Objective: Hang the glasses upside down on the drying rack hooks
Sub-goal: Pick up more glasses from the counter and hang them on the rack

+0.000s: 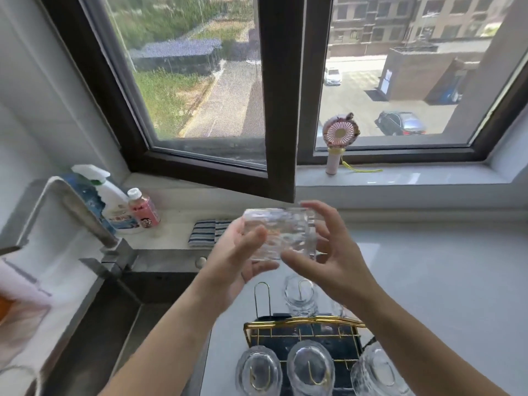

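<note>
A clear textured glass (281, 232) lies sideways in the air above the counter, held between both hands. My left hand (240, 252) cups its left end from below. My right hand (334, 252) wraps its right side, fingers spread around it. Below them stands a gold wire drying rack (303, 324) with a dark tray. Three glasses hang upside down on its near hooks: a left glass (258, 370), a middle glass (310, 367) and a right glass (380, 370). Another glass (300, 295) hangs on a far hook. A bare gold hook (262, 298) stands at the rack's far left.
A steel sink (94, 332) with a tall faucet (85, 212) lies to the left. A spray bottle (114, 201), a pink bottle (143, 210) and a striped cloth (205, 232) sit behind it. A small fan (338, 141) stands on the windowsill. White counter (443, 281) extends right.
</note>
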`<state>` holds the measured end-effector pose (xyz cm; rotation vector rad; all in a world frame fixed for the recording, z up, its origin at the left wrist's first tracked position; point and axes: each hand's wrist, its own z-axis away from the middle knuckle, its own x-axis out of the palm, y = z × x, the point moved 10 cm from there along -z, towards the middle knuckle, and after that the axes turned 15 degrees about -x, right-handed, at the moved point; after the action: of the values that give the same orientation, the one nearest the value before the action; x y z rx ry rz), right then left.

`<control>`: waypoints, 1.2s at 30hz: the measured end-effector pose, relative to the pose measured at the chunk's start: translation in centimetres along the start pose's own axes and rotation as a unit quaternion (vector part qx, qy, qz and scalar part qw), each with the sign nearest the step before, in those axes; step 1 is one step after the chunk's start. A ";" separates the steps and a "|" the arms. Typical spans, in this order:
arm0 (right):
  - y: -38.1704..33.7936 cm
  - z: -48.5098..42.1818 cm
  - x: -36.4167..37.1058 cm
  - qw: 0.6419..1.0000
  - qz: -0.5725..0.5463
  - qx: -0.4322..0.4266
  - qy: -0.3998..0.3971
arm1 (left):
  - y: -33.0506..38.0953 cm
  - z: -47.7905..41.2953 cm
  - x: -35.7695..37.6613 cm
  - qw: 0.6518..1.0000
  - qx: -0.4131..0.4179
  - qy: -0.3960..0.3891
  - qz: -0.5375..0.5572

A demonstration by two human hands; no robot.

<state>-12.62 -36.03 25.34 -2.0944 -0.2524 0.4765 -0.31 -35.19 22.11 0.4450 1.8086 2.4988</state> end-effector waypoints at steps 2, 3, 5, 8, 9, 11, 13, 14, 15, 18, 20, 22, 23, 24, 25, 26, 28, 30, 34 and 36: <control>0.1 -1.4 0.6 1.000 0.013 -0.003 -0.026 | -0.8 0.8 -1.1 0.999 -0.008 0.047 -0.017; 0.7 -2.0 0.9 0.998 0.046 0.007 -0.052 | -1.4 1.1 -2.2 0.993 -0.016 0.097 -0.064; 2.3 -2.8 1.6 0.979 0.169 0.027 -0.114 | -3.2 1.6 -5.3 0.967 -0.051 0.205 -0.140; 5.2 -3.0 3.7 0.933 0.296 0.032 -0.204 | -6.5 2.7 -9.0 0.949 -0.080 0.290 -0.089; 6.1 -2.7 4.5 0.924 0.306 0.035 -0.225 | -7.6 3.0 -9.9 0.947 -0.086 0.303 -0.065; 8.0 -2.1 5.8 0.909 0.325 0.040 -0.259 | -9.6 3.4 -11.0 0.941 -0.100 0.321 -0.047; 9.3 -1.6 6.5 0.885 0.371 0.029 -0.280 | -10.8 3.7 -11.4 0.936 -0.104 0.334 -0.040; 9.8 -1.3 6.9 0.873 0.391 0.022 -0.290 | -11.4 3.9 -11.5 0.934 -0.105 0.339 -0.031; 10.4 -0.9 7.3 0.864 0.405 0.016 -0.299 | -11.9 3.9 -11.6 0.933 -0.108 0.343 -0.024; 12.2 0.6 8.8 0.840 0.430 0.013 -0.331 | -13.3 3.6 -10.9 0.933 -0.130 0.334 -0.028; 13.2 1.4 9.7 0.826 0.438 0.021 -0.353 | -14.1 3.3 -10.1 0.935 -0.144 0.323 -0.032; 14.1 1.8 9.9 0.818 0.438 0.034 -0.372 | -14.6 3.1 -9.4 0.936 -0.152 0.315 -0.031; 14.3 1.8 9.8 0.816 0.437 0.038 -0.376 | -14.8 3.0 -9.2 0.937 -0.154 0.312 -0.030; 14.5 1.8 9.7 0.815 0.437 0.041 -0.379 | -14.9 2.9 -9.0 0.938 -0.156 0.309 -0.030; 14.7 1.8 9.5 0.814 0.435 0.044 -0.383 | -14.9 2.8 -8.9 0.938 -0.158 0.307 -0.032; 14.8 1.9 9.4 0.812 0.430 0.048 -0.391 | -15.0 2.8 -8.8 0.938 -0.159 0.306 -0.034; 14.8 2.1 9.1 0.811 0.410 0.061 -0.412 | -15.0 2.7 -8.8 0.939 -0.161 0.302 -0.044; 13.9 2.1 8.0 0.831 0.373 0.078 -0.406 | -15.1 2.7 -8.8 0.940 -0.160 0.295 -0.057; 10.0 2.3 1.6 0.922 0.291 0.110 -0.230 | -15.7 4.1 -9.4 0.938 -0.150 0.300 -0.083; 7.2 3.9 -2.0 0.956 0.253 0.095 -0.111 | -16.7 5.5 -9.5 0.936 -0.152 0.304 -0.088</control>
<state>-16.17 -37.67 17.82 -1.9038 0.2067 1.0034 7.75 -26.39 6.05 -0.5381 1.4418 2.9045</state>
